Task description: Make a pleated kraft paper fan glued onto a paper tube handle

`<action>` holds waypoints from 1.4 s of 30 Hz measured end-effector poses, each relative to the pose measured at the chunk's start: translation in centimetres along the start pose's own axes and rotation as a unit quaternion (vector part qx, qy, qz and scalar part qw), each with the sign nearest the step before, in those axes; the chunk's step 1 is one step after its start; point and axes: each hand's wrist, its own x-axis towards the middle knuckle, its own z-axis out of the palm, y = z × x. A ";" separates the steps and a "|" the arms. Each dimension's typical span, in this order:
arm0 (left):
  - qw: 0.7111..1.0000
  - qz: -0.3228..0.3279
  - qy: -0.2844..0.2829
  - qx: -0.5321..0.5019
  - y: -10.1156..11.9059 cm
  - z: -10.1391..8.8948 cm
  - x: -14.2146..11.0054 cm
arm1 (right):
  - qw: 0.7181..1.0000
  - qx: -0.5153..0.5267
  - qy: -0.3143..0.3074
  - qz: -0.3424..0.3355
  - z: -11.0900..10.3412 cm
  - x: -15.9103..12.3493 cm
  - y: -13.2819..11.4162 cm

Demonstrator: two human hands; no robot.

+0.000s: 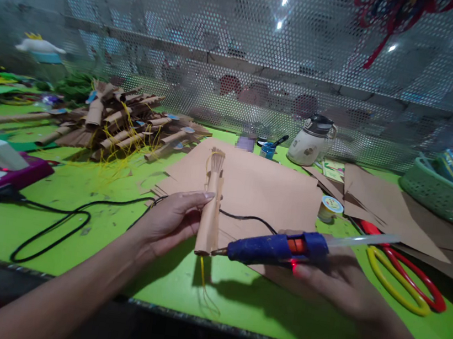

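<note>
My left hand is closed around a brown paper roll with a fringed far end. Yellow thread hangs from the roll's near end. In my right hand is a blue hot glue gun, with a clear glue stick jutting from its back. The gun's nozzle meets the paper edge at the roll's lower right, and a red light glows near my fingers. Beneath the roll, brown kraft paper lies on the green table.
A pile of similar paper rolls with yellow threads stands at the back left. Red and yellow scissors lie at the right, beside a green basket. A black cord runs to a purple power strip. A white jug stands behind.
</note>
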 end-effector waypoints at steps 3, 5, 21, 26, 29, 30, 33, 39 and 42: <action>1.000 0.003 -0.004 0.003 0.0 0.1 -0.1 | 1.000 -0.019 0.007 0.002 -0.1 0.0 0.7; 1.000 0.004 -0.003 0.002 0.0 0.1 -0.1 | 0.999 -0.036 0.015 0.001 -0.2 0.1 1.0; 1.000 0.012 0.000 0.020 -0.1 -0.1 0.1 | 0.997 -0.072 0.028 -0.008 -0.2 0.3 0.2; 1.000 0.014 -0.008 0.025 -0.2 -0.1 0.1 | 0.997 -0.065 0.030 0.006 0.1 0.3 0.3; 0.999 0.019 -0.019 0.024 -0.3 -0.2 0.2 | 0.996 -0.076 0.042 -0.004 0.1 0.5 0.5; 0.999 0.020 -0.022 0.025 -0.4 -0.3 0.2 | 0.996 -0.077 0.042 -0.010 0.0 0.7 0.5; 0.999 0.020 -0.023 0.026 -0.4 -0.4 0.4 | 0.997 -0.066 0.032 -0.021 -0.1 1.0 0.6; 0.999 0.014 -0.030 0.021 -0.4 -0.3 0.3 | 0.998 -0.062 0.018 -0.005 -0.3 0.8 0.6; 0.999 0.007 -0.025 0.024 -0.4 -0.3 0.3 | 1.000 -0.023 -0.013 -0.006 -0.2 0.7 0.4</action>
